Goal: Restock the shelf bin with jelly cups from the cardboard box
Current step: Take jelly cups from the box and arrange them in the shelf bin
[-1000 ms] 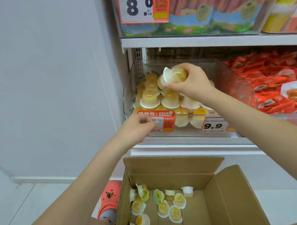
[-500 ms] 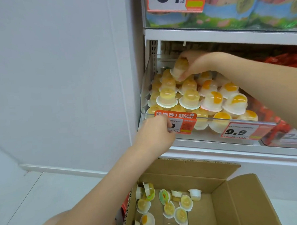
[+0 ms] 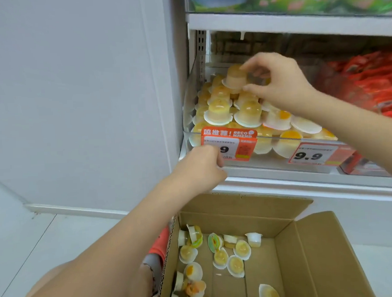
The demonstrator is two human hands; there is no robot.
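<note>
Lowered right hand (image 3: 282,84), pale upturned jelly cup (image 3: 234,79).

Right hand (image 3: 279,81) now sets jelly cup (image 3: 235,79) atop pile.

— Where is the right hand (image 3: 279,81)?
— Raised and reaching in from the right, forearm bare and slanting up from the lower right edge. Thumb and fingers (image 3: 250,87) are curled and pinch one jelly cup (image 3: 234,78) from its right side.

— And the left hand (image 3: 199,168)?
— Lower, its bare forearm stretched up from the bottom left. Its back faces the camera, fingers curled under at the front edge of the shelf bin (image 3: 268,139); whether they grip anything I cannot tell.
</note>
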